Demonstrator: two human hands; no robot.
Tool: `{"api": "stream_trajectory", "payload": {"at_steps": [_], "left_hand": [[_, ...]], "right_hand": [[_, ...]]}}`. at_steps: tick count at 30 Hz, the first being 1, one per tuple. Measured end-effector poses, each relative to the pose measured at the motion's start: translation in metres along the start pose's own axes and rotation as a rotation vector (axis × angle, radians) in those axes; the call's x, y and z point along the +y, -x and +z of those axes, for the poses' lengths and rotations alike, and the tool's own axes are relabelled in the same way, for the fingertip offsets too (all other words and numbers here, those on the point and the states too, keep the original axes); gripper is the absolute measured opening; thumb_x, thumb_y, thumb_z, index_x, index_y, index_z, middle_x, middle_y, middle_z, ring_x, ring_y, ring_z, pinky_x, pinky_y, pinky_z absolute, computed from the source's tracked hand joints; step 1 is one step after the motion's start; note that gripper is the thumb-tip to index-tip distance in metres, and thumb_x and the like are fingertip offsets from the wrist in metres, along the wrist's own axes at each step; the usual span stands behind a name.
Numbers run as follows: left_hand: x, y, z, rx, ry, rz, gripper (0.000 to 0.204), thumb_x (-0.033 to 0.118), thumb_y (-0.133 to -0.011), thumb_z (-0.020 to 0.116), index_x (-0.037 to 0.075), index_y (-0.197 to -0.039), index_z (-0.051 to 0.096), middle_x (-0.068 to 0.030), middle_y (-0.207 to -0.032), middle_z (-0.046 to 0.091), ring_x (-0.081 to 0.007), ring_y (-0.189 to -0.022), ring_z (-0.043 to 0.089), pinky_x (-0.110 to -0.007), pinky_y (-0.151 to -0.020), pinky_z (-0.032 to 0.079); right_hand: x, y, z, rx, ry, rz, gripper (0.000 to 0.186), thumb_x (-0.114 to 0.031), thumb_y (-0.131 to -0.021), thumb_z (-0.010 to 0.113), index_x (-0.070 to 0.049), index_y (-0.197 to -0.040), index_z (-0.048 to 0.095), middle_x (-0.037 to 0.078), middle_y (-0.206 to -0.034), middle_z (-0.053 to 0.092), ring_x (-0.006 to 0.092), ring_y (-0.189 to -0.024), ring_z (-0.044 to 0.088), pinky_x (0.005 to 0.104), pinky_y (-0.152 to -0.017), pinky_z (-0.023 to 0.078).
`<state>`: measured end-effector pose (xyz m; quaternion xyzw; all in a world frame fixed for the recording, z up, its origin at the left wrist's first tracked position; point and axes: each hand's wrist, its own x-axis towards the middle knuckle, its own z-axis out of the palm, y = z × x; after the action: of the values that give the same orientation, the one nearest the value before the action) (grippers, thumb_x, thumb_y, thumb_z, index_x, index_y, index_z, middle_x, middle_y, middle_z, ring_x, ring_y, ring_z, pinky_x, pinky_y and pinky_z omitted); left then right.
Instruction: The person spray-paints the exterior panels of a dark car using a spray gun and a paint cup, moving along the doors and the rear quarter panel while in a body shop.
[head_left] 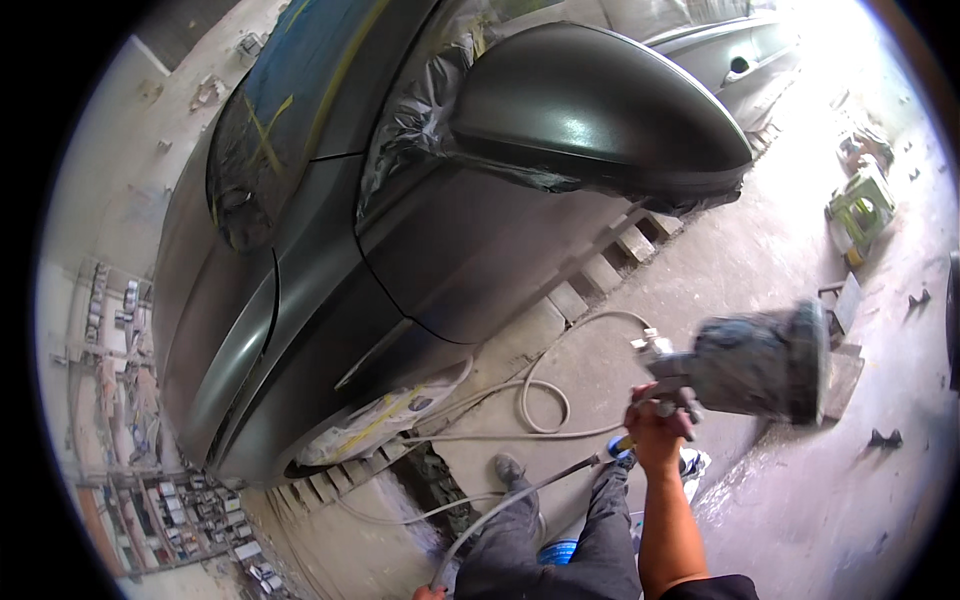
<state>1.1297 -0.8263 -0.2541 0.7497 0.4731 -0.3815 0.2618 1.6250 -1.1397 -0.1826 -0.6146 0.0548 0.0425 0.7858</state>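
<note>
My right hand (pixel 657 430) is wrapped round the handle of a paint spray gun (pixel 672 372), held up beside the car. A large, dark-smeared cup (pixel 755 368) on the gun points to the right and is somewhat blurred. From the handle an air hose (pixel 510 498) runs down to my left hand (pixel 430 593), which grips it at the lower edge; most of that hand is cut off. Both hands are apart from the dark car body (pixel 470 250). Its glossy side mirror (pixel 590 105) juts out above them, with plastic masking film (pixel 425 105) round its base.
Hose loops (pixel 545 405) lie on the floor by my feet. The car's wheel is under a taped cover (pixel 390 415), beside a slatted floor edge (pixel 600 275). Right stands a green object (pixel 862 212); cans crowd a shelf (pixel 185 520) at left. A blue container (pixel 557 551) sits behind my legs.
</note>
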Motion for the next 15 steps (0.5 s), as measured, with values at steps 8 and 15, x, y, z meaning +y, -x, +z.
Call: {"api": "stream_trajectory", "payload": {"at_steps": [8, 15], "left_hand": [[0.077, 0.06, 0.07, 0.116, 0.101, -0.116, 0.037, 0.035, -0.078, 0.06, -0.001, -0.086, 0.066, -0.0256, -0.076, 0.063, -0.0383, -0.08, 0.064, -0.044, -0.07, 0.049], [0.09, 0.082, 0.099, 0.071, 0.025, -0.187, 0.041, 0.035, -0.079, 0.06, -0.005, -0.084, 0.066, -0.0275, -0.08, 0.063, -0.0382, -0.085, 0.064, -0.045, -0.073, 0.049]], "right_hand": [[0.028, -0.025, -0.037, -0.114, 0.076, -0.098, 0.011, -0.008, -0.09, 0.053, -0.005, -0.101, 0.053, 0.007, -0.095, 0.056, 0.0113, -0.065, 0.052, 0.0246, -0.057, 0.044], [0.05, -0.016, -0.008, -0.602, 0.255, 0.125, 0.014, -0.007, -0.09, 0.051, -0.004, -0.103, 0.051, 0.005, -0.086, 0.054, 0.0095, -0.062, 0.049, 0.024, -0.055, 0.042]]}}
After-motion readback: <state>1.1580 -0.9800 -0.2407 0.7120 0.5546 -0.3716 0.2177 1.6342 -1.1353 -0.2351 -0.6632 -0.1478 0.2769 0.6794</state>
